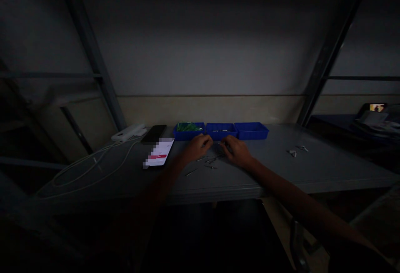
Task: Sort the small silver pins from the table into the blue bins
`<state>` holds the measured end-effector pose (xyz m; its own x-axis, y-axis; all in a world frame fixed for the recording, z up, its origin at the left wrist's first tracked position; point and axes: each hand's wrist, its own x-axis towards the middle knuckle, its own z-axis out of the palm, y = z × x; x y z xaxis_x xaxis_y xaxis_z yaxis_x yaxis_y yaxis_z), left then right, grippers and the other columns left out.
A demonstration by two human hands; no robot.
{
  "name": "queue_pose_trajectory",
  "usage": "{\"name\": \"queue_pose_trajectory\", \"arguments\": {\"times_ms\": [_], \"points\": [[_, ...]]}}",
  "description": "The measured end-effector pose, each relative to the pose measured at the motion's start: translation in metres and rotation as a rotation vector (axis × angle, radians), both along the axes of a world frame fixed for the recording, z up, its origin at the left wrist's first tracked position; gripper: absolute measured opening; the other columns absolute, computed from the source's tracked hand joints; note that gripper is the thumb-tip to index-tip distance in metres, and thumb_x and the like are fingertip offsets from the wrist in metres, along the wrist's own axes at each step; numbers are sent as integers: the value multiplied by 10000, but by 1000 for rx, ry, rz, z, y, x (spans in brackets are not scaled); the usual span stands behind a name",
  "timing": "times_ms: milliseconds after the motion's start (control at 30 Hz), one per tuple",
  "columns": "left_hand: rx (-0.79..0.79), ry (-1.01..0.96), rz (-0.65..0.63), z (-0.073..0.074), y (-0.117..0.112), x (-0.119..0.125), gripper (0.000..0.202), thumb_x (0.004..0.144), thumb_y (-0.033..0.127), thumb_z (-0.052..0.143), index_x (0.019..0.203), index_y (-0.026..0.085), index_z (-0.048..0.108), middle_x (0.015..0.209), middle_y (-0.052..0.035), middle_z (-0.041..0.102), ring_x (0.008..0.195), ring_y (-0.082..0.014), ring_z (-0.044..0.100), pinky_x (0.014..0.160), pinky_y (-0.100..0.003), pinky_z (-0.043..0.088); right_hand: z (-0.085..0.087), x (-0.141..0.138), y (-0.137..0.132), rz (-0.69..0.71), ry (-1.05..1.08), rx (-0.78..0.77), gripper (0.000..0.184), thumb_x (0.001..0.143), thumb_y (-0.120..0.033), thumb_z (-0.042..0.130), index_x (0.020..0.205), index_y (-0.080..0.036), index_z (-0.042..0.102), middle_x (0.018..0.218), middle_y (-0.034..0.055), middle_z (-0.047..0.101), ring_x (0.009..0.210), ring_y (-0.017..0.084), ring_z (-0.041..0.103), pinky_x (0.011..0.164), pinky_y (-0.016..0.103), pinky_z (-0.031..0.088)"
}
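Both my hands rest on a grey table (268, 169) just in front of three blue trays. My left hand (197, 146) is curled, its fingers pinched near the left and middle trays. My right hand (236, 149) is also curled, fingertips close to the left hand's. Between and below them lie several small thin metal pins (208, 161). What the fingers hold is too small and dark to make out. The left blue tray (188, 131) holds green pieces, the middle blue tray (221, 131) a few metal parts, the right blue tray (251, 130) looks empty.
A lit phone (160, 153) lies left of my hands, a dark phone (153, 133) behind it. A white power bank (129, 132) with white cables (93, 164) sits at the far left. Small white items (296, 151) lie to the right. Metal frame posts flank the wall.
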<state>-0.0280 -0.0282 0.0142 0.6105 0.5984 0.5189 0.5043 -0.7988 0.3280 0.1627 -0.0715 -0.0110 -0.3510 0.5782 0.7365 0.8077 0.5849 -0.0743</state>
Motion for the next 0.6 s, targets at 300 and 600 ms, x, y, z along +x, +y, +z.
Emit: {"name": "queue_pose_trajectory", "arguments": {"times_ms": [300,600], "points": [[-33,-6,-26,0,-1,0,217,859,274,420,789,155,588,780,-20,614,738,-135,548,687,-241,398,1,0,1,-49,-30,-4,167,900,-236,362,835,-176,503,779,66,585,707,167,527,634,268,380],[-98,-26,-65,0,-2,-1,245,866,278,398,771,146,580,731,-2,600,689,-118,544,636,-221,400,1,-1,-1,5,0,-5,134,891,-251,388,864,-177,497,781,57,583,687,153,521,627,254,375]]}}
